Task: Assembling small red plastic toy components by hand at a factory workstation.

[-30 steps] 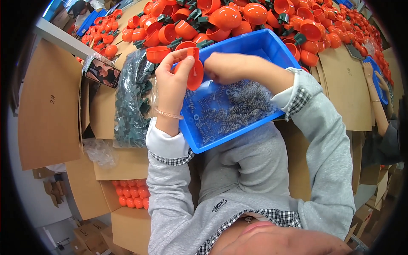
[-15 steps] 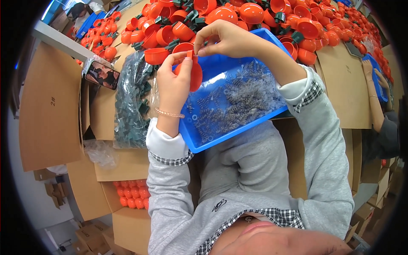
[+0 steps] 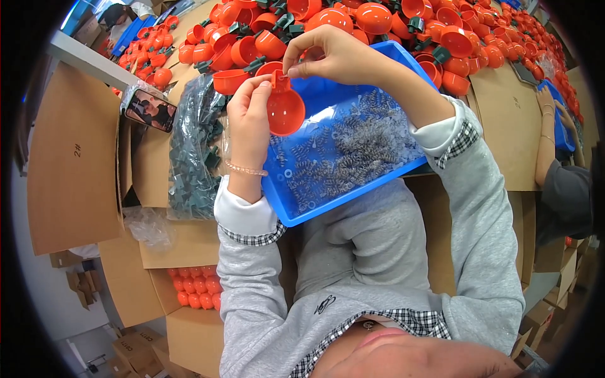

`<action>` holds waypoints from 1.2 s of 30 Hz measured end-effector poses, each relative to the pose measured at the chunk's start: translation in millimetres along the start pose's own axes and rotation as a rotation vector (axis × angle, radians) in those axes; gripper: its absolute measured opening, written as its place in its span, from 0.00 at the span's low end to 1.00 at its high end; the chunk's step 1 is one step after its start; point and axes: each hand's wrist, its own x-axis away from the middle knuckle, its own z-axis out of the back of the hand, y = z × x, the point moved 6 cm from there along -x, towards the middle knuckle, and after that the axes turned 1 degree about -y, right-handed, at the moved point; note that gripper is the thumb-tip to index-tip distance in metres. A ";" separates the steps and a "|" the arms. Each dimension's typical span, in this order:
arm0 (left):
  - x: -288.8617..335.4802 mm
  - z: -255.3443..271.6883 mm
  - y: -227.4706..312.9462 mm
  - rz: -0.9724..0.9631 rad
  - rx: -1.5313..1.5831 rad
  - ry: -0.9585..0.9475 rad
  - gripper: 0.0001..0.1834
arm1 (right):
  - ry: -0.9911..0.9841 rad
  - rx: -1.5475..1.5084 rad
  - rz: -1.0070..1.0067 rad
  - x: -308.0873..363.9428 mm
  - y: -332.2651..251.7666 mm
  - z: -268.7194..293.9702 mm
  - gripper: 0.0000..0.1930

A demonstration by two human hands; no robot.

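Note:
My left hand (image 3: 250, 120) is closed on the neck of a shiny orange-red plastic cup (image 3: 287, 114), whose round hollow bowl faces up. At that neck, the fingertips of my right hand (image 3: 334, 58) are pinched together; anything between them is too small to make out. Both hands are over the far left part of a blue plastic tray (image 3: 343, 203). Metal coil springs (image 3: 353, 167) and small clear plastic pieces (image 3: 403, 135) lie loose in the tray. The tray is tilted across my lap.
Beyond the tray spreads a heap of orange-red cups (image 3: 375, 19), many with dark green fittings. Left are a clear bag of green parts (image 3: 192, 157), a phone (image 3: 151, 111) and a cardboard flap (image 3: 75, 157). Packed red cups (image 3: 196, 286) show in a box. A co-worker's arm (image 3: 547, 138) is at right.
The cup in my left hand has turned so its hollow side shows more fully. Both hands have shifted slightly left, my right fingers staying at the cup's neck.

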 end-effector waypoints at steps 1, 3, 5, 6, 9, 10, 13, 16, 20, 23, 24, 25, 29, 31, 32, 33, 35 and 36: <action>-0.1 0.4 0.1 0.000 0.000 0.001 0.13 | -0.012 0.003 0.015 -0.2 -1.3 -1.0 0.06; -0.2 -0.9 0.2 0.003 -0.004 -0.025 0.13 | -0.024 0.006 0.029 0.0 -3.3 -2.7 0.06; 0.4 -3.4 1.0 -0.009 -0.009 -0.020 0.12 | -0.025 -0.048 0.015 0.1 -3.8 -4.4 0.06; 1.0 -4.3 2.0 -0.021 -0.016 -0.017 0.11 | -0.026 -0.049 0.014 0.0 -3.5 -4.7 0.06; 1.6 -4.8 2.4 0.002 0.017 -0.026 0.11 | -0.028 -0.068 0.010 -0.3 -1.9 -4.9 0.06; 1.7 -4.8 2.1 0.002 0.017 -0.026 0.11 | -0.031 -0.072 0.008 -0.3 -1.2 -4.9 0.06; 1.5 -4.2 1.3 0.004 0.040 -0.030 0.12 | -0.033 -0.078 0.004 -0.1 0.3 -6.2 0.06; 1.0 -0.7 -0.5 0.035 0.032 -0.044 0.13 | -0.024 -0.070 0.013 -0.9 2.1 -9.1 0.06; 0.5 -2.7 -2.8 0.056 0.017 -0.068 0.13 | 0.003 -0.094 -0.041 -1.3 10.4 -11.8 0.07; 0.8 -7.7 -2.3 0.061 0.022 -0.110 0.13 | 0.056 -0.049 -0.116 1.5 16.3 -8.1 0.09; 0.8 -8.3 -2.5 0.074 0.034 -0.134 0.13 | 0.059 -0.049 -0.119 2.2 12.6 -2.1 0.09; 0.0 -6.3 -2.1 0.072 0.035 -0.137 0.13 | -0.049 -0.100 -0.298 3.7 13.8 2.0 0.10; 1.4 -7.1 1.8 0.128 0.141 -0.080 0.11 | -0.315 0.559 -0.685 22.3 31.7 16.5 0.09; 5.0 -6.7 3.2 0.152 0.137 -0.056 0.10 | -0.312 0.926 -0.509 29.1 39.0 3.6 0.08; 5.1 -7.9 4.2 0.134 0.101 -0.065 0.10 | -0.319 0.912 -0.563 32.7 47.1 -0.9 0.08; 5.2 -6.6 4.9 0.117 0.061 -0.068 0.10 | -0.310 0.926 -0.558 32.8 46.3 -7.7 0.08; 4.1 -7.3 4.7 0.114 0.044 -0.074 0.10 | -0.313 0.941 -0.456 34.4 58.6 -20.0 0.07; 3.6 -6.8 4.0 0.114 0.028 -0.075 0.09 | -0.314 0.941 -0.452 33.7 56.0 -21.5 0.07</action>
